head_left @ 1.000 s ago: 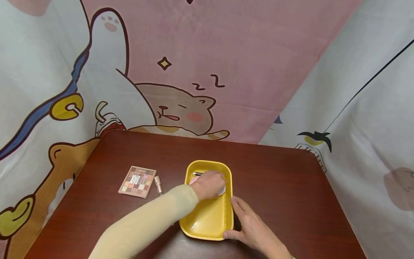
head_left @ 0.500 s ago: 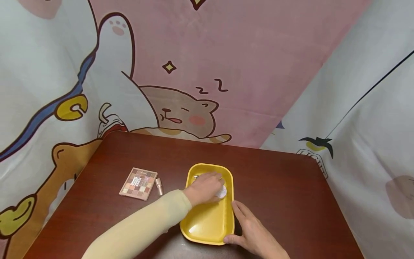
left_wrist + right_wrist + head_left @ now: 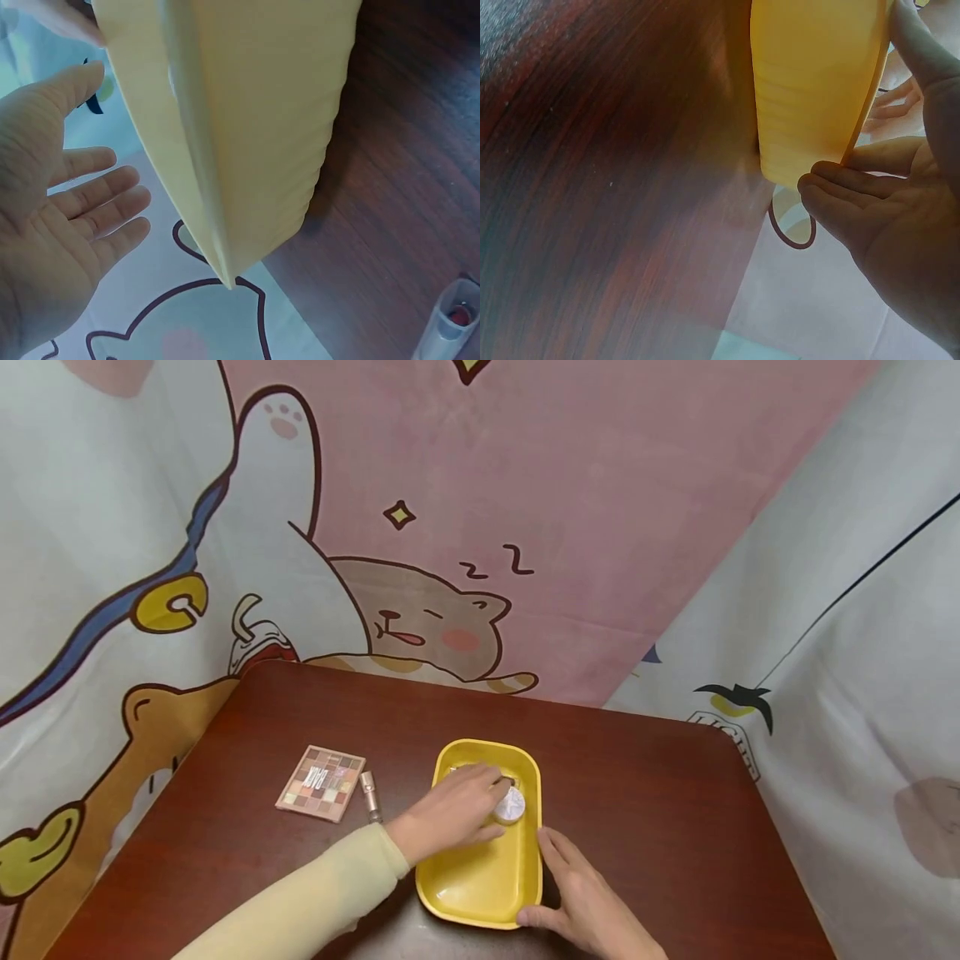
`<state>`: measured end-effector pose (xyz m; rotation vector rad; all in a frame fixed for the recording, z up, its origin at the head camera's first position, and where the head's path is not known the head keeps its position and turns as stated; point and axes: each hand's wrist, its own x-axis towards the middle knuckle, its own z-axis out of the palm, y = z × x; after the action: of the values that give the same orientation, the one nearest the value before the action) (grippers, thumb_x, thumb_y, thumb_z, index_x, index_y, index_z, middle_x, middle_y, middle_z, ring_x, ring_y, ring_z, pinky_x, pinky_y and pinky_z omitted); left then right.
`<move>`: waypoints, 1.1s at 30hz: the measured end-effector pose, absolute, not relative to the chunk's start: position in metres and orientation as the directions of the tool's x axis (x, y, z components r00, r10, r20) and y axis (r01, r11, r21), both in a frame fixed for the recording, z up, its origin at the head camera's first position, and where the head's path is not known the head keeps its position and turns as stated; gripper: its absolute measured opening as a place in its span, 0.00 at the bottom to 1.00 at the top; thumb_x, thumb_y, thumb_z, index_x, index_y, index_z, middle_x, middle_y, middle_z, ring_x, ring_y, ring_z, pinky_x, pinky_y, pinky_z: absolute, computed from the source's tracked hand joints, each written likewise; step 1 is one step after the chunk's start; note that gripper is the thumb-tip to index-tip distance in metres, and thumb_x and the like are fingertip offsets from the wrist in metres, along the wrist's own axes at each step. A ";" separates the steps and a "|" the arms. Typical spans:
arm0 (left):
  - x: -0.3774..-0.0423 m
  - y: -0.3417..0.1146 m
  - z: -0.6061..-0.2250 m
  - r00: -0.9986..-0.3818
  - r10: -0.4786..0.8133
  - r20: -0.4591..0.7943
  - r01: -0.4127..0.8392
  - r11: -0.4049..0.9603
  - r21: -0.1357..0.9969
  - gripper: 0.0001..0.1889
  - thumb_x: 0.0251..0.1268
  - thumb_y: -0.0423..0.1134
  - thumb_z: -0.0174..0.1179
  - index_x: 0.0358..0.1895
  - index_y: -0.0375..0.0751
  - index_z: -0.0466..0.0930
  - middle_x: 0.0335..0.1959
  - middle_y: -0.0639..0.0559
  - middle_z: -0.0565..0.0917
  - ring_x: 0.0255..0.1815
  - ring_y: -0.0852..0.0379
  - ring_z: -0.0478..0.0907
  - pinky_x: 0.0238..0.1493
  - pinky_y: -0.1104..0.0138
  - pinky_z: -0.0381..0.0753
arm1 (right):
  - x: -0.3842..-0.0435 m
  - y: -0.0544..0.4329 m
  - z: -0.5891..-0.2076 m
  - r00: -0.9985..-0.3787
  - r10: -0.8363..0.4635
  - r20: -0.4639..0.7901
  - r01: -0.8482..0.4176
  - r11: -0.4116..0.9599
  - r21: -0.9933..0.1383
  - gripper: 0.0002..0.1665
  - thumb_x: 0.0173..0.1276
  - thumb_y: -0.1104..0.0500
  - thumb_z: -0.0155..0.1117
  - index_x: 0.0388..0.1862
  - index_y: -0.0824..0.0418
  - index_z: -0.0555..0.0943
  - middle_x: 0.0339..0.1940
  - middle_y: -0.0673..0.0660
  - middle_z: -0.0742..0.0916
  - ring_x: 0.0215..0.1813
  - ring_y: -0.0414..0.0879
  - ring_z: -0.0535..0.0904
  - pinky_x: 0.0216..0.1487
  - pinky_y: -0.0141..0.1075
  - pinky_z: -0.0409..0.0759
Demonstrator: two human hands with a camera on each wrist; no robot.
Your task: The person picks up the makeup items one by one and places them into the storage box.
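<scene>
A yellow tray (image 3: 480, 881) stands on the table. Above its far half hovers my left hand (image 3: 453, 810), fingers spread and slightly bent, nothing in them; in the left wrist view that hand (image 3: 67, 195) shows its bare palm beside the tray wall (image 3: 255, 105). Just past its fingertips a round white case (image 3: 511, 806) lies in the tray; other contents are mostly hidden beneath the hand. With thumb and fingers around the near right corner, my right hand (image 3: 588, 893) holds the tray. Its fingertips (image 3: 821, 180) touch the outer wall in the right wrist view.
Left of the tray lie an eyeshadow palette (image 3: 321, 783) and a slim rose-gold tube (image 3: 369, 792). The left wrist view shows a clear-ended tube (image 3: 452, 319) with red inside. A cartoon-printed cloth (image 3: 600, 527) hangs behind the dark wooden table (image 3: 660, 827).
My left hand has drawn back leftward from inside the tray, uncovering the white case. The right hand stays at the tray's corner. The head view has shifted slightly.
</scene>
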<state>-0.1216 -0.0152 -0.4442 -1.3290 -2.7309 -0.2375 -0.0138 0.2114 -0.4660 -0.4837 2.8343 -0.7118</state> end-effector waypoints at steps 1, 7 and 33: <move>-0.120 -0.017 -0.444 -0.616 0.772 0.157 0.787 0.609 0.094 0.30 0.63 0.56 0.72 0.61 0.39 0.80 0.54 0.50 0.82 0.57 0.53 0.80 0.69 0.61 0.76 | -0.014 0.211 -0.466 -0.932 -0.350 -0.094 -0.265 0.834 -0.484 0.66 0.57 0.29 0.74 0.79 0.71 0.63 0.76 0.63 0.72 0.73 0.55 0.72 0.65 0.53 0.79; -0.113 -0.034 -0.441 -0.599 0.763 0.244 0.797 0.598 0.085 0.29 0.64 0.52 0.72 0.60 0.36 0.81 0.55 0.47 0.83 0.58 0.51 0.80 0.72 0.59 0.73 | -0.014 0.210 -0.467 -0.932 -0.342 -0.116 -0.249 0.840 -0.482 0.67 0.56 0.29 0.74 0.79 0.71 0.63 0.76 0.63 0.71 0.72 0.55 0.73 0.65 0.54 0.79; -0.107 -0.092 -0.440 -0.667 0.670 0.326 0.739 0.650 0.178 0.27 0.71 0.48 0.65 0.64 0.32 0.79 0.60 0.41 0.81 0.63 0.45 0.77 0.70 0.54 0.75 | -0.015 0.211 -0.464 -0.930 -0.326 -0.172 -0.209 0.851 -0.481 0.67 0.56 0.32 0.77 0.81 0.69 0.60 0.78 0.63 0.70 0.73 0.55 0.71 0.66 0.54 0.78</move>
<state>-0.1069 -0.0921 -0.4397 -1.1451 -2.6376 -0.4370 -0.0152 0.2109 -0.4640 -0.4089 2.7808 -0.6820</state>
